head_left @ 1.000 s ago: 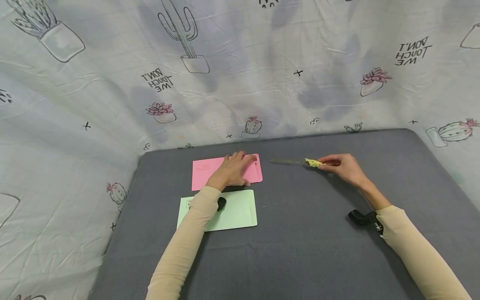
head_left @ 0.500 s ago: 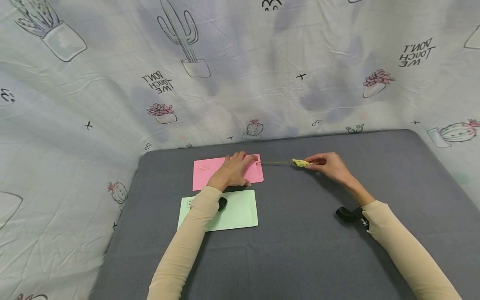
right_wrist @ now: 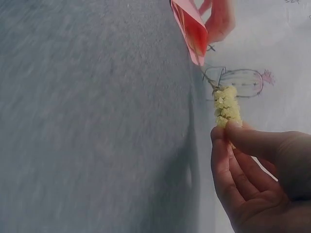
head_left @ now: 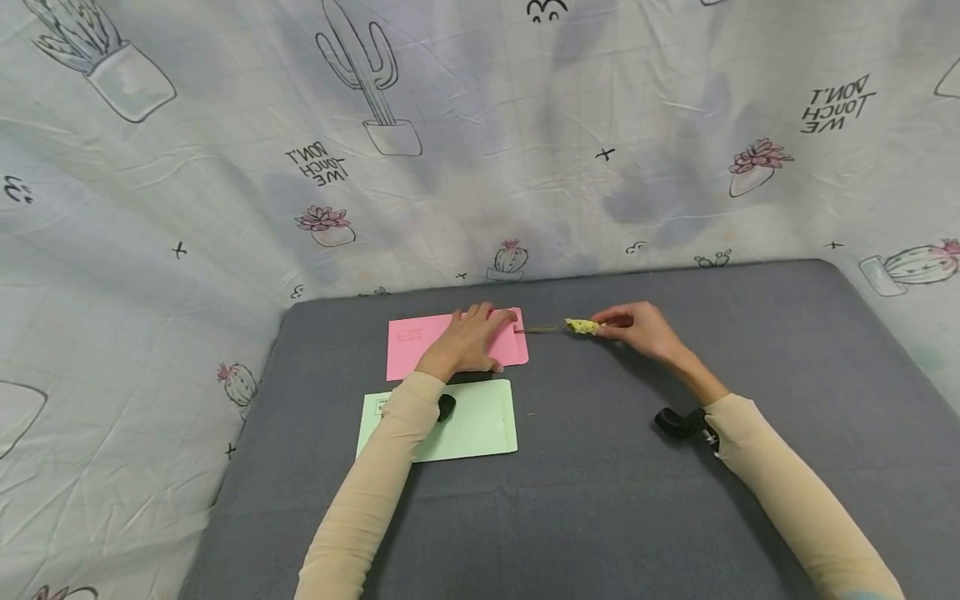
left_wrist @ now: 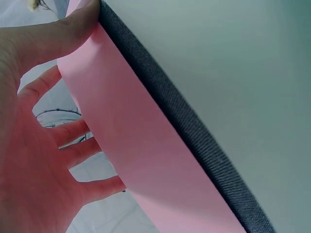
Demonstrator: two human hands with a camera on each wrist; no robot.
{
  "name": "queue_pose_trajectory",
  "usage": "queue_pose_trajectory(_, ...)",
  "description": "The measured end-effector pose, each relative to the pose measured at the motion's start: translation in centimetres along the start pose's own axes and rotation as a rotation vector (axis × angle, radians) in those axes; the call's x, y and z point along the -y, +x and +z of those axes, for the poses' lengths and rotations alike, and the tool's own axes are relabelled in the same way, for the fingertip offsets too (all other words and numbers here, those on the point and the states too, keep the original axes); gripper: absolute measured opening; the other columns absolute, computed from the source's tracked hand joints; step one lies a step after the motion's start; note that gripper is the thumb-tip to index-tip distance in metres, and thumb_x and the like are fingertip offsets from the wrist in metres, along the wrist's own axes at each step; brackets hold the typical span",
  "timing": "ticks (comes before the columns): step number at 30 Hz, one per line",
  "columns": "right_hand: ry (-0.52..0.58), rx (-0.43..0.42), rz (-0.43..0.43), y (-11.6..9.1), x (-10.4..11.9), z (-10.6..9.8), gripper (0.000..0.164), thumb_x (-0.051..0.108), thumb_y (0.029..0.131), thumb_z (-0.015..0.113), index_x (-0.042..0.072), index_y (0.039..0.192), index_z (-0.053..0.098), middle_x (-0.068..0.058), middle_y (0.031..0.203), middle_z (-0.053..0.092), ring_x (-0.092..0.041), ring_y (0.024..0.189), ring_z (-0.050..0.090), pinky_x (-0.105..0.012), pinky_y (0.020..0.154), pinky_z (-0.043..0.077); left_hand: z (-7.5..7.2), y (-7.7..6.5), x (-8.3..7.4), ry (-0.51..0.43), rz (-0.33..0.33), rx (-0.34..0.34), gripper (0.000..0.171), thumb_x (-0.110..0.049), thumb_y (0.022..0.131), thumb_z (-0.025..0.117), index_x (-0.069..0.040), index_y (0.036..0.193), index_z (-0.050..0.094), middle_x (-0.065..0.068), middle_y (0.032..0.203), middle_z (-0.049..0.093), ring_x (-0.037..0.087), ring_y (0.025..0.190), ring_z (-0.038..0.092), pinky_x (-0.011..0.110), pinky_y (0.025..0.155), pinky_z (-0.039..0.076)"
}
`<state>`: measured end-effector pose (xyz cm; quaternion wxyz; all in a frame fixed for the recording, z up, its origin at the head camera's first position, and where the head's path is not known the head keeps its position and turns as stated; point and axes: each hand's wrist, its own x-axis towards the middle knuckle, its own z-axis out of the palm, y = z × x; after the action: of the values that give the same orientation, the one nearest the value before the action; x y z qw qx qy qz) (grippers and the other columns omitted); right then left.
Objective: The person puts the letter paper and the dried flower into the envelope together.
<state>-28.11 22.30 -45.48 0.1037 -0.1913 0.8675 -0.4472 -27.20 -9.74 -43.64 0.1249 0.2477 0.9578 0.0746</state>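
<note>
A pink envelope (head_left: 420, 337) lies on the grey table, its mouth facing right. My left hand (head_left: 468, 337) arches over it and grips it by its two long edges, thumb at the near one and fingertips at the far one. In the right wrist view the mouth of this envelope (right_wrist: 192, 29) gapes. My right hand (head_left: 637, 329) pinches a dried flower sprig (head_left: 581, 327) by its pale yellow head, thumb against fingers. The thin stem (head_left: 543, 329) points left, and its tip is inside the envelope's mouth.
Just in front of the pink envelope lies a pale green envelope (head_left: 472, 421), partly covered by the left forearm. A cactus-print cloth (head_left: 480, 150) hangs behind the grey table (head_left: 585, 500) and along its left side. A tiny scrap (head_left: 531, 414) lies right of the green envelope.
My right hand has moved left with the flower sprig, and the stem's tip has gone from beside the pink envelope into its mouth. The left hand has stayed on the envelope.
</note>
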Motion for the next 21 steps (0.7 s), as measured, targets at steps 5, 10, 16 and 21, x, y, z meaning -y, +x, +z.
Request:
queue_pose_trajectory(5, 0.055, 0.017, 0.011, 0.6, 0.3, 0.7, 0.027, 0.012, 0.094, 0.065, -0.001, 0.118, 0.068, -0.02, 0.109, 0.07, -0.028, 0.091, 0.069, -0.029, 0.069, 0.051, 0.1, -0.1, 0.0, 0.008, -0.004, -0.007, 0.086, -0.038, 0.073, 0.086, -0.027, 0.145, 0.04, 0.013, 0.141, 0.044, 0.03, 0.132, 0.041, 0.059, 0.109, 0.027)
queue_pose_trajectory(10, 0.19, 0.047, 0.104, 1.3, 0.7, 1.1, 0.032, 0.014, 0.096, 0.064, -0.001, 0.124, 0.065, -0.021, 0.117, 0.067, -0.015, 0.094, 0.068, -0.034, 0.08, 0.054, 0.2, -0.1, 0.1, 0.005, -0.004, -0.014, 0.087, -0.038, 0.073, 0.086, -0.027, 0.146, 0.04, 0.013, 0.141, 0.044, 0.03, 0.132, 0.041, 0.059, 0.11, 0.027)
queue_pose_trajectory(16, 0.449, 0.065, 0.201, 2.1, 0.9, 1.9, 0.034, 0.004, 0.095, 0.062, -0.01, 0.125, 0.06, -0.027, 0.125, 0.06, -0.003, 0.092, 0.066, -0.031, 0.088, 0.054, 0.1, 0.0, 0.1, 0.002, 0.003, -0.009, 0.087, -0.037, 0.072, 0.086, -0.028, 0.145, 0.04, 0.013, 0.14, 0.045, 0.03, 0.131, 0.042, 0.059, 0.109, 0.027)
queue_pose_trajectory(21, 0.518, 0.029, 0.223, 2.7, 1.2, 2.9, 0.035, 0.0, 0.092, 0.065, -0.014, 0.124, 0.059, -0.027, 0.124, 0.061, -0.002, 0.087, 0.067, -0.027, 0.084, 0.054, 0.0, -0.1, 0.0, 0.006, -0.002, 0.001, 0.088, -0.038, 0.072, 0.086, -0.027, 0.147, 0.039, 0.013, 0.141, 0.044, 0.031, 0.131, 0.042, 0.059, 0.109, 0.027)
